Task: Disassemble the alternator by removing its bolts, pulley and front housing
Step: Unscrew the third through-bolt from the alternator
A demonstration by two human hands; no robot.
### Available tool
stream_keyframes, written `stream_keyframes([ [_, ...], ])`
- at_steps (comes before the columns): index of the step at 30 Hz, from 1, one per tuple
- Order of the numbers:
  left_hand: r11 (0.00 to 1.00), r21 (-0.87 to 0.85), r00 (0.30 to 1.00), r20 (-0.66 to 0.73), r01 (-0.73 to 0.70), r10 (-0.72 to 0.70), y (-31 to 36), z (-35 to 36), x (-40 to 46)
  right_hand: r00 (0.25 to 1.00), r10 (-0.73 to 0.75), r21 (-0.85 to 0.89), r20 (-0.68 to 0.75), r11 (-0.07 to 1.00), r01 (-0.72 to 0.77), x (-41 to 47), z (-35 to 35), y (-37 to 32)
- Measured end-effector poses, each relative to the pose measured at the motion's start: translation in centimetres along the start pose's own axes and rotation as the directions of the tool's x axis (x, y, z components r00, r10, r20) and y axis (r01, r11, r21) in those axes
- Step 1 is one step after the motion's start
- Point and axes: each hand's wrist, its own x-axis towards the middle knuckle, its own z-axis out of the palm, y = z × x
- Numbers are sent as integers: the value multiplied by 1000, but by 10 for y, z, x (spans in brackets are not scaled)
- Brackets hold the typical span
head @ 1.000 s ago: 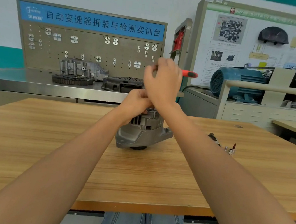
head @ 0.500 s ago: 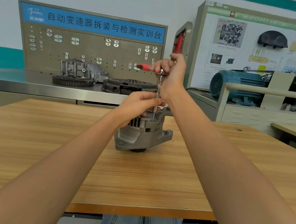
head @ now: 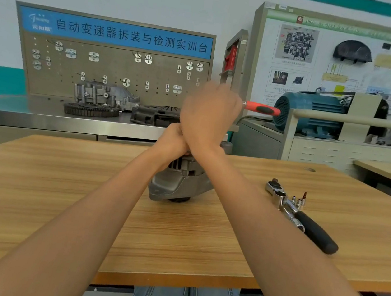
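Note:
A grey alternator (head: 180,183) stands on the wooden table (head: 178,232) in the middle. My left hand (head: 172,142) grips its top, fingers curled over the housing. Above it my right hand (head: 208,114), blurred by motion, holds a ratchet wrench whose red and black handle (head: 263,108) sticks out to the right. The wrench's head and shaft are hidden behind my right hand. The bolts and the pulley are out of sight behind my hands and under the body.
A second ratchet (head: 304,217) with a black handle lies on the table to the right, next to several small sockets (head: 298,201). Behind the table, a steel bench (head: 44,115) carries a gear ring and housings. A teal motor (head: 311,113) stands at the right.
My right hand has swung the wrench round: its red handle pointed left half a second ago and now points right, as it did one second ago. My left hand stays on the alternator.

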Motion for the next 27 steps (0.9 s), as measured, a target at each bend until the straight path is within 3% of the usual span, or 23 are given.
stream_keyframes([
  [3, 1000, -16, 999, 37, -2, 3, 2, -1, 0, 995, 78, 325, 63, 941, -95, 11, -2, -3],
  [6, 999, -37, 996, 85, 2, 1, 1, -1, 1, 914, 277, 665, 296, 627, -406, 25, -5, -7],
  [8, 999, -37, 994, 109, 6, -2, 0, -2, 1, 816, 370, 691, 444, 438, -575, 35, -8, -2],
  [10, 1000, -25, 994, 111, 6, -3, 1, -2, 1, 745, 365, 674, 558, 325, -664, 42, -10, 6],
  [15, 1000, -29, 994, 105, 9, -6, 5, -2, -2, 689, 199, 689, 697, 80, -720, 45, -11, 8],
  [19, 997, -77, 996, 94, -5, 12, 4, -6, -4, 663, 120, 655, 739, 102, -749, 43, -11, -5],
  [22, 998, -67, 995, 93, -18, 24, 2, -4, -3, 648, 217, 656, 730, 42, -753, 44, -13, -5],
  [23, 998, -59, 996, 91, -20, 25, 2, -3, -3, 655, 272, 663, 704, 78, -745, 42, -13, -3],
  [24, 998, -53, 996, 86, -19, 23, 2, -2, -3, 689, 313, 680, 653, 158, -716, 40, -12, -4],
  [25, 999, -47, 997, 78, -16, 20, 2, -2, -2, 758, 318, 690, 569, 317, -651, 36, -11, -4],
  [27, 999, -38, 999, 36, -13, 15, -1, -2, 1, 944, 160, 495, 287, 819, -290, 18, -6, 0],
])
